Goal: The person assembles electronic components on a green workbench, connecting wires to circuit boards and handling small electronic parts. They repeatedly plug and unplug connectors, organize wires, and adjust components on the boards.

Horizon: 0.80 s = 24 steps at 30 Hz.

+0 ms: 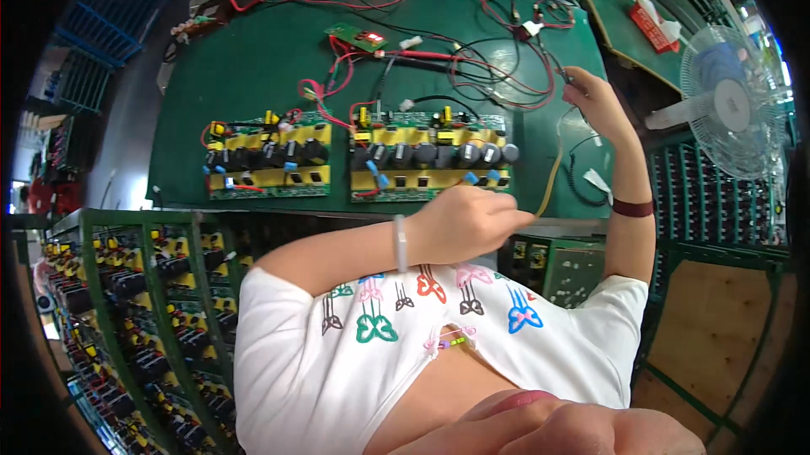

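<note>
Pinching a yellow wire, both hands.

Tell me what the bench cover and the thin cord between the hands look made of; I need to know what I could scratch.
The bench cover looks like a soft green rubber or vinyl mat: matte, uniform, no seams. The cord, held between the left hand and right hand, looks like tan plastic-sheathed wire, smooth and bending freely, though its core is hidden.

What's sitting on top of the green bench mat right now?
On the green mat: two circuit boards with black capacitors, a small lit board, and tangled red and black wires. The left hand covers the larger board's front edge.
</note>
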Tool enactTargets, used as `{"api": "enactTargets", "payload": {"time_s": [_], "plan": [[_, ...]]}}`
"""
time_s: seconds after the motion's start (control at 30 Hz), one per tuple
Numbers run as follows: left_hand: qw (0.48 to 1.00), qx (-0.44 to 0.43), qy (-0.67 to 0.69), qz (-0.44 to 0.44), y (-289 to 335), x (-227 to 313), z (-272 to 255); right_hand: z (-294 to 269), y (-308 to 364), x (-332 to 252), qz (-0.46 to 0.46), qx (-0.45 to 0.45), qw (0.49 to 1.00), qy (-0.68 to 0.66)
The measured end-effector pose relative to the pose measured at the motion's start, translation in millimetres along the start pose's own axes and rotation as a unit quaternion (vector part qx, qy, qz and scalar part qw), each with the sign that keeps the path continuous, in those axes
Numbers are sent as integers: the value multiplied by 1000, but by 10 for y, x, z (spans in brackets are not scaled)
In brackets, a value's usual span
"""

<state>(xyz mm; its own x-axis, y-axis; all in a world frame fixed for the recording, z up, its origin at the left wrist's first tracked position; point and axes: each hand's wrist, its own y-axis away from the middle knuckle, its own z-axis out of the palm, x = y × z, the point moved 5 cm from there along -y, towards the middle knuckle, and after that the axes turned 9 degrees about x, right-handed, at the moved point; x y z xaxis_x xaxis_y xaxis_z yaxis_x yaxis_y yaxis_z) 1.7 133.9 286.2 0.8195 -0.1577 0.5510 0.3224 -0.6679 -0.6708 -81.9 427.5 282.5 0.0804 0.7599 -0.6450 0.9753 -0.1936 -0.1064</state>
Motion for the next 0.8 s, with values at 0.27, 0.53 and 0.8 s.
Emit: {"api": "enactTargets", "payload": {"time_s": [0.27,0.53,0.8], "plan": [[966,-90,-215,117,-219,-163,886,184,-377,449,-98,57,978,173],[985,67,-161,10,290,-148,-366,465,-1176,474,-30,131,979,151],[896,211,-339,-192,1138,-156,-1527,811,-1746,730,-45,136,966,214]]}}
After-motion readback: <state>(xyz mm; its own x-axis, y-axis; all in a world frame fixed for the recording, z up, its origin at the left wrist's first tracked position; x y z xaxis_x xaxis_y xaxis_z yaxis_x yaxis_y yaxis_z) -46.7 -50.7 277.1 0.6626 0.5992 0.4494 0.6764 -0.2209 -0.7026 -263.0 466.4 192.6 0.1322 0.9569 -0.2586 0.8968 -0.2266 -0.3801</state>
